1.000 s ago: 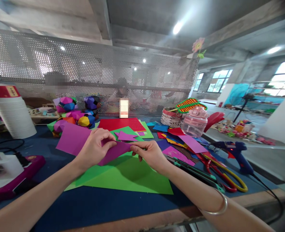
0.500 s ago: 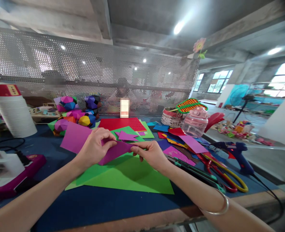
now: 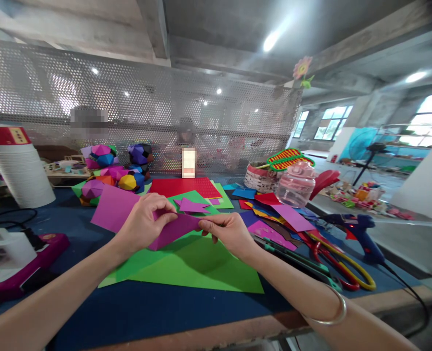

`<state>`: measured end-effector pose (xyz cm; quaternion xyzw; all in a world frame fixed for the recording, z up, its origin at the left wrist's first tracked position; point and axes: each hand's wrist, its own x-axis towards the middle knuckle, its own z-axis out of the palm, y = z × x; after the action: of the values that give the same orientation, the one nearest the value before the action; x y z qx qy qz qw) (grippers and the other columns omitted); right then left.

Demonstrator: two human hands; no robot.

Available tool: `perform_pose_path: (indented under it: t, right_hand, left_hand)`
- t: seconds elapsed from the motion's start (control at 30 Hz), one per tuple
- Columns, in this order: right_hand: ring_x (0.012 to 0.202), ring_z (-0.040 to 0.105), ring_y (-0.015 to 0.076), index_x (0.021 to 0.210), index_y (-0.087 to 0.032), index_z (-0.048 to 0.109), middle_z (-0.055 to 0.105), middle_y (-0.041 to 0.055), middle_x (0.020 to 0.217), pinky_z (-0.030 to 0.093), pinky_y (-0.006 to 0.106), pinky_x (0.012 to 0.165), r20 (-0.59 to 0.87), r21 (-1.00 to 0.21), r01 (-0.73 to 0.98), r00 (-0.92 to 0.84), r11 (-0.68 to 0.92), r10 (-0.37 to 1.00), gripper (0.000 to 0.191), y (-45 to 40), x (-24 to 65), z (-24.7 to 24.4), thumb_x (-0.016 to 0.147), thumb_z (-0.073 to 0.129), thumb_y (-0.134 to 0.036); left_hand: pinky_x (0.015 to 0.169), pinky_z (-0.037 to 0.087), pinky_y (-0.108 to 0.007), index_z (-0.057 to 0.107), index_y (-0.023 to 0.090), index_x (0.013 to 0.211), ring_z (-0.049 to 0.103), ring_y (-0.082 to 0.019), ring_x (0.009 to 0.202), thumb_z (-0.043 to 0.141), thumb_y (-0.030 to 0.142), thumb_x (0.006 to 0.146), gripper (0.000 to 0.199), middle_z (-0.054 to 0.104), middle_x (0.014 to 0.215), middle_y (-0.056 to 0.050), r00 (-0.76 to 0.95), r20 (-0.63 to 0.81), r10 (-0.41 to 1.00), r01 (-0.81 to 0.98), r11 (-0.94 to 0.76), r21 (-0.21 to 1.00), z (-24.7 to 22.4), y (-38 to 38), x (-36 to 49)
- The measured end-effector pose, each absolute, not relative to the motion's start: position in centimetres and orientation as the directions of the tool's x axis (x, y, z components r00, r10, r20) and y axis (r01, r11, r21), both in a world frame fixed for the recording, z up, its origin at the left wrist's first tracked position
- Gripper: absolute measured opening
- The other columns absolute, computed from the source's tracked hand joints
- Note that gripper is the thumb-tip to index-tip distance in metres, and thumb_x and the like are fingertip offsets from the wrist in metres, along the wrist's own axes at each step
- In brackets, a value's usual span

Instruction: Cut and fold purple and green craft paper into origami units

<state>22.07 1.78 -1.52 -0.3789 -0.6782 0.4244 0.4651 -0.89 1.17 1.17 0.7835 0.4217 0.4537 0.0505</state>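
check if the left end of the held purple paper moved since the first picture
Yes, slightly: the purple paper's left end has shifted rightward, away from the white cup stack.

A stack of white paper cups [image 3: 24, 170], topped by one with a red band, stands at nine o'clock; multicoloured faceted paper balls [image 3: 102, 156] sit further in along that line. Toward eight, a white charger [image 3: 11, 251] sits on a magenta power strip [image 3: 51, 243]. A perforated panel [image 3: 230, 107] spans twelve. At three, a round basket [image 3: 256, 178] stands beside a translucent pink water bottle [image 3: 296, 187]. A blue glue gun [image 3: 351, 223] lies toward four, an artificial flower [image 3: 303, 68] rises between one and two, and windows [image 3: 333, 121] show near two.
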Motion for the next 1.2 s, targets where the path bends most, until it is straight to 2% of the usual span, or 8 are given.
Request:
perform_pose_path:
  t: [0.27, 0.5, 0.63, 0.73, 0.8, 0.9, 1.03, 1.2]
  right_hand:
    - [0.061, 0.063, 0.014, 0.072, -0.015, 0.074, 0.072, 0.0068, 0.067, 0.044, 0.02, 0.046, 0.314, -0.947, -0.042, -0.332, 0.319, 0.889, 0.046, 1.2, 21.7, -1.0, 0.077, 0.072, -0.061]
    - [0.067, 0.064, 0.0166, 0.083, -0.015, 0.072, 0.071, 0.0093, 0.074, 0.044, 0.021, 0.044, 0.301, -0.954, -0.073, -0.269, 0.292, 0.915, 0.053, 1.4, 22.0, -0.9, 0.081, 0.063, -0.067]
    - [0.068, 0.059, 0.0152, 0.087, -0.015, 0.075, 0.069, 0.0092, 0.079, 0.043, 0.021, 0.044, 0.325, -0.943, -0.005, -0.218, 0.332, 0.92, 0.056, 1.8, 22.3, -0.9, 0.085, 0.057, -0.068]
    - [0.065, 0.056, 0.0141, 0.088, -0.015, 0.075, 0.068, 0.0083, 0.082, 0.043, 0.023, 0.045, 0.323, -0.926, 0.096, -0.293, 0.364, 0.9, 0.059, 1.7, 22.2, -1.1, 0.088, 0.051, -0.07]
    - [0.058, 0.052, 0.012, 0.084, -0.016, 0.073, 0.064, 0.0048, 0.074, 0.04, 0.023, 0.046, 0.323, -0.905, 0.153, -0.357, 0.396, 0.877, 0.057, 1.4, 22.0, -1.2, 0.09, 0.05, -0.068]
    - [0.055, 0.047, 0.0101, 0.082, -0.017, 0.071, 0.061, 0.0011, 0.069, 0.038, 0.023, 0.049, 0.341, -0.87, 0.199, -0.418, 0.452, 0.842, 0.048, 1.0, 21.9, -1.1, 0.09, 0.057, -0.062]
    - [0.057, 0.046, 0.0098, 0.085, -0.018, 0.074, 0.068, 0.0014, 0.076, 0.035, 0.023, 0.05, 0.354, -0.837, 0.268, -0.401, 0.478, 0.845, 0.034, 0.7, 21.7, -1.0, 0.08, 0.074, -0.051]
    - [0.056, 0.043, 0.0099, 0.074, -0.016, 0.073, 0.064, 0.0004, 0.065, 0.031, 0.025, 0.052, 0.348, -0.823, 0.32, -0.37, 0.47, 0.861, 0.031, 1.0, 21.6, -1.5, 0.078, 0.075, -0.047]
  left_hand:
    - [0.074, 0.045, -0.036, 0.067, 0.022, 0.07, 0.059, -0.02, 0.074, 0.066, 0.025, 0.081, 0.012, 0.066, 0.071, 0.0, 0.26, 0.654, 0.711, 0.59, -0.653, 0.475, 1.3, 1.3, -0.7]
    - [0.07, 0.045, -0.034, 0.067, 0.021, 0.069, 0.059, -0.019, 0.072, 0.066, 0.027, 0.081, 0.013, 0.066, 0.071, -0.001, 0.243, 0.62, 0.746, 0.603, -0.617, 0.506, 1.5, 1.6, -1.4]
    - [0.071, 0.045, -0.035, 0.067, 0.022, 0.069, 0.058, -0.02, 0.073, 0.066, 0.026, 0.081, 0.012, 0.066, 0.071, -0.001, 0.255, 0.628, 0.735, 0.609, -0.627, 0.486, 1.3, 1.6, -1.4]
    - [0.072, 0.044, -0.036, 0.067, 0.022, 0.068, 0.058, -0.021, 0.074, 0.064, 0.025, 0.081, 0.014, 0.065, 0.07, -0.001, 0.277, 0.633, 0.723, 0.611, -0.641, 0.464, 1.4, 1.3, -1.1]
    - [0.073, 0.043, -0.037, 0.066, 0.022, 0.067, 0.058, -0.021, 0.075, 0.064, 0.026, 0.082, 0.015, 0.064, 0.07, -0.001, 0.291, 0.63, 0.72, 0.61, -0.647, 0.458, 1.5, 1.1, -1.0]
    - [0.075, 0.043, -0.037, 0.066, 0.022, 0.068, 0.058, -0.021, 0.076, 0.066, 0.026, 0.082, 0.015, 0.064, 0.07, -0.001, 0.314, 0.619, 0.72, 0.614, -0.652, 0.446, 1.6, 1.0, -1.0]
    - [0.077, 0.043, -0.037, 0.066, 0.022, 0.068, 0.058, -0.022, 0.078, 0.066, 0.023, 0.082, 0.014, 0.065, 0.071, -0.001, 0.355, 0.599, 0.718, 0.618, -0.661, 0.426, 1.6, 0.9, -1.0]
    - [0.079, 0.043, -0.038, 0.065, 0.022, 0.069, 0.058, -0.021, 0.078, 0.065, 0.022, 0.083, 0.014, 0.065, 0.072, -0.001, 0.37, 0.587, 0.72, 0.615, -0.663, 0.427, 1.5, 0.6, -0.7]
